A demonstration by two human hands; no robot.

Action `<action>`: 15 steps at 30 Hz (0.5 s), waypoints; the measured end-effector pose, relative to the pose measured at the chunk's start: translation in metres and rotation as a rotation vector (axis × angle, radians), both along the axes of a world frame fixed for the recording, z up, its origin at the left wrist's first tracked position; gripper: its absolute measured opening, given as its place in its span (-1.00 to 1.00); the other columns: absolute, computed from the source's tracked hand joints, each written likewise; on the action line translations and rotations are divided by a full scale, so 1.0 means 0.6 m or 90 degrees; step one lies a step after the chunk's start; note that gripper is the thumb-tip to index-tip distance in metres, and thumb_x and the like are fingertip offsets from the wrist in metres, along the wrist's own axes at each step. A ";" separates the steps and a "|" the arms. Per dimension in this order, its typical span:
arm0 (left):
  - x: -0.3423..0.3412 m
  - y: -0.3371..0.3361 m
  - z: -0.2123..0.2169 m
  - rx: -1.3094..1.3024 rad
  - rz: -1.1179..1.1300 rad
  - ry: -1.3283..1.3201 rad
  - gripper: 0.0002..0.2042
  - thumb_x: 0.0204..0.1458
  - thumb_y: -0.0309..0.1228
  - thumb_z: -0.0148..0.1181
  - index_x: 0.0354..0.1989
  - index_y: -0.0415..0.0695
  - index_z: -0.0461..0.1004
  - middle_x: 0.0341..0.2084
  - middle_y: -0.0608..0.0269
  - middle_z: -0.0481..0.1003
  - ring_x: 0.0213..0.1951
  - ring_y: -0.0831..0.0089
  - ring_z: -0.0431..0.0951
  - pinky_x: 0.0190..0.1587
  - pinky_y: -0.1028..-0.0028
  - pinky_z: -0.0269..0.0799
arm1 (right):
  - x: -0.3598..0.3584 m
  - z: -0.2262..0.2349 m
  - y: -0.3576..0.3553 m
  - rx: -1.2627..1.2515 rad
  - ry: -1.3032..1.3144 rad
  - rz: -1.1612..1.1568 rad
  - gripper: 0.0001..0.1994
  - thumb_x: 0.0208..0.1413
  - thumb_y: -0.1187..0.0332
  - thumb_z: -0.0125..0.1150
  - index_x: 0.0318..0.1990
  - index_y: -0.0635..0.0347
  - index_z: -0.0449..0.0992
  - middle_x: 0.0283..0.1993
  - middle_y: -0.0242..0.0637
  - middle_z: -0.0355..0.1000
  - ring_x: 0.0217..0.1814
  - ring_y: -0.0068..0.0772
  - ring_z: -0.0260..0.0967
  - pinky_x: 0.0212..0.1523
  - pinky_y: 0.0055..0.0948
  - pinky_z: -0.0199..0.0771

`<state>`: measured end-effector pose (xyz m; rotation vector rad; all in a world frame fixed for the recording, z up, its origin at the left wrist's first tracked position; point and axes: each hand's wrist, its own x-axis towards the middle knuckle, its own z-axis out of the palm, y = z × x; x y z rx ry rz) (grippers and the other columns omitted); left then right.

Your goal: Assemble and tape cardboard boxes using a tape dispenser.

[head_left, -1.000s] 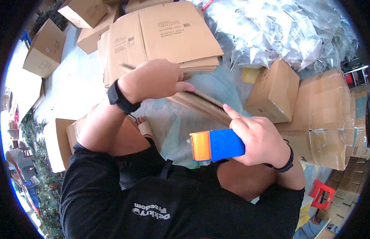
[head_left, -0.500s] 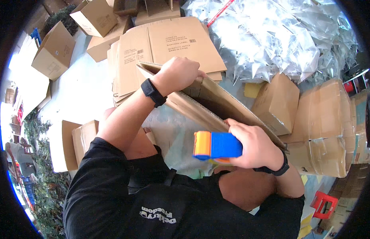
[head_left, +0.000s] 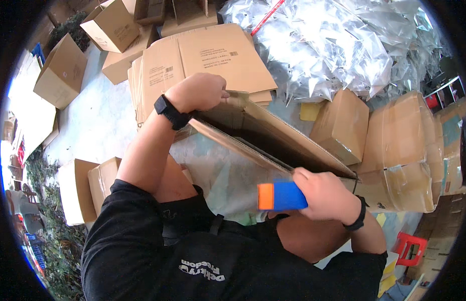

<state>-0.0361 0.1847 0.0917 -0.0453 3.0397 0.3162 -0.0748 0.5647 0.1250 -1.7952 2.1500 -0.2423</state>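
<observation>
A partly unfolded cardboard carton [head_left: 298, 135] stands tilted in front of me, its two long walls apart and its dark inside showing. My left hand [head_left: 199, 93] is closed on the carton's far left edge, the fingertips partly hidden. In my right hand [head_left: 328, 196] is a blue and orange tape dispenser [head_left: 289, 195], slightly blurred. The same hand's upper fingers rest at the carton's near right edge; whether they also grip the cardboard I cannot tell.
Flattened cartons [head_left: 218, 57] lie stacked beyond the carton. Shiny clear plastic bags [head_left: 318, 50] heap up at the far right. A standing box [head_left: 340, 125] and a taped carton [head_left: 398, 135] are on the right, near a red stool [head_left: 411, 248]. Open boxes [head_left: 62, 70] stand at left.
The carton's walls have spread wider apart, showing more of its inside. My left hand has shifted left with its edge, and my right hand with the tape dispenser has moved slightly right.
</observation>
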 end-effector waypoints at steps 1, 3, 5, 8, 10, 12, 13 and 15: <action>0.006 -0.001 0.007 -0.019 0.026 -0.027 -0.69 0.23 -0.18 0.11 -0.19 -0.21 0.59 -0.27 -0.15 0.61 -0.14 -0.13 0.59 -0.05 0.05 0.48 | 0.000 0.005 0.005 0.037 -0.012 0.020 -0.58 -0.20 0.34 0.39 -0.17 0.24 0.36 -0.23 -0.09 0.39 -0.31 0.11 0.51 -0.33 -0.03 0.56; 0.019 0.008 0.018 -0.033 0.050 -0.054 -0.68 0.25 -0.17 0.10 -0.23 -0.22 0.59 -0.27 -0.16 0.61 -0.16 -0.13 0.60 -0.06 0.05 0.48 | 0.010 0.022 0.015 0.120 -0.046 0.026 -0.55 -0.20 0.33 0.40 -0.13 0.22 0.35 -0.17 -0.09 0.38 -0.24 0.10 0.51 -0.30 -0.04 0.56; 0.038 0.021 0.028 -0.050 0.023 -0.037 -0.65 0.25 -0.16 0.08 -0.29 -0.23 0.60 -0.29 -0.16 0.61 -0.20 -0.13 0.60 -0.10 0.06 0.50 | 0.020 0.038 0.020 0.164 -0.060 0.026 -0.54 -0.20 0.32 0.41 -0.12 0.21 0.35 -0.18 -0.10 0.38 -0.24 0.10 0.51 -0.29 -0.05 0.56; 0.048 0.021 0.032 -0.074 0.011 -0.059 -0.66 0.26 -0.18 0.06 -0.32 -0.23 0.60 -0.30 -0.15 0.61 -0.24 -0.13 0.61 -0.13 0.07 0.51 | 0.036 0.055 0.029 0.246 -0.078 0.021 -0.48 -0.22 0.31 0.45 -0.08 0.21 0.36 -0.05 -0.08 0.42 -0.19 0.10 0.52 -0.22 -0.07 0.58; 0.056 0.003 0.018 -0.064 0.020 -0.045 -0.67 0.24 -0.19 0.07 -0.30 -0.23 0.61 -0.31 -0.13 0.61 -0.23 -0.12 0.61 -0.11 0.07 0.51 | 0.041 0.063 0.030 0.226 -0.111 0.054 -0.46 -0.23 0.31 0.47 -0.05 0.22 0.37 0.15 -0.06 0.42 -0.12 0.09 0.53 -0.13 -0.08 0.59; 0.069 -0.015 0.010 -0.054 0.014 -0.029 -0.68 0.23 -0.20 0.08 -0.28 -0.22 0.61 -0.31 -0.12 0.61 -0.22 -0.11 0.61 -0.09 0.07 0.51 | 0.042 0.080 0.024 0.259 -0.136 0.044 -0.46 -0.22 0.31 0.47 -0.03 0.21 0.38 0.31 -0.06 0.34 -0.03 0.10 0.52 -0.04 -0.09 0.58; 0.081 -0.027 0.013 -0.018 0.013 -0.014 -0.70 0.22 -0.21 0.10 -0.26 -0.20 0.63 -0.31 -0.11 0.62 -0.19 -0.10 0.60 -0.07 0.07 0.50 | 0.035 0.092 0.021 0.242 -0.162 0.025 -0.46 -0.20 0.31 0.47 -0.02 0.22 0.39 0.25 -0.04 0.39 -0.02 0.11 0.52 -0.02 -0.09 0.57; 0.099 -0.042 0.019 0.017 0.012 -0.005 -0.71 0.20 -0.22 0.11 -0.23 -0.18 0.64 -0.31 -0.09 0.62 -0.17 -0.08 0.60 -0.05 0.07 0.49 | 0.021 0.103 0.023 0.224 -0.192 0.008 -0.46 -0.19 0.31 0.47 -0.01 0.22 0.40 0.20 -0.03 0.43 0.00 0.11 0.52 -0.01 -0.10 0.57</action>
